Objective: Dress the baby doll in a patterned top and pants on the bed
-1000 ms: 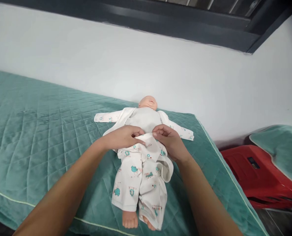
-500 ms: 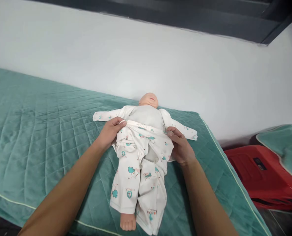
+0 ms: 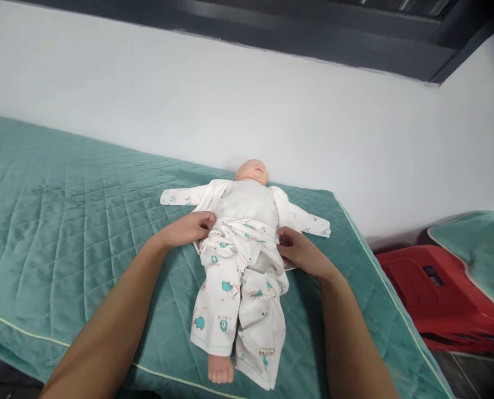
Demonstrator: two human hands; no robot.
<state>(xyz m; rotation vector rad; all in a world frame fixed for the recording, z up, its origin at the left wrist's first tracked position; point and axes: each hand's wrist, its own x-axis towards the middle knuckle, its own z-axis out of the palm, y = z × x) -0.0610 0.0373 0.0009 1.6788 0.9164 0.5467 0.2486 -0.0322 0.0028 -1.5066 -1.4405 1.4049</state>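
A baby doll (image 3: 253,170) lies on its back on a green quilted bed cover, head toward the wall. It wears white printed pants (image 3: 219,280) and a matching jacket (image 3: 307,220), spread to both sides with the pale torso (image 3: 247,200) bare between. My left hand (image 3: 194,226) is closed at the waistband on the left side, fingertips curled against the cloth. On the opposite side of the waist, my right hand (image 3: 299,249) has its fingers bent around the pants' edge, partly hidden. One bare foot (image 3: 221,369) sticks out of the left pant leg; the other cuff covers its foot.
The green bed cover (image 3: 85,221) reaches to a white wall (image 3: 230,100) behind the doll. Past the bed's right edge stands a red plastic object (image 3: 430,288), partly under another green cloth (image 3: 479,249). A dark frame (image 3: 313,44) runs along the top.
The waistband, held up flat across the belly before, now sits lower and bunched. Both my hands have moved slightly down, with the fingers curled in more at the sides of the waist.
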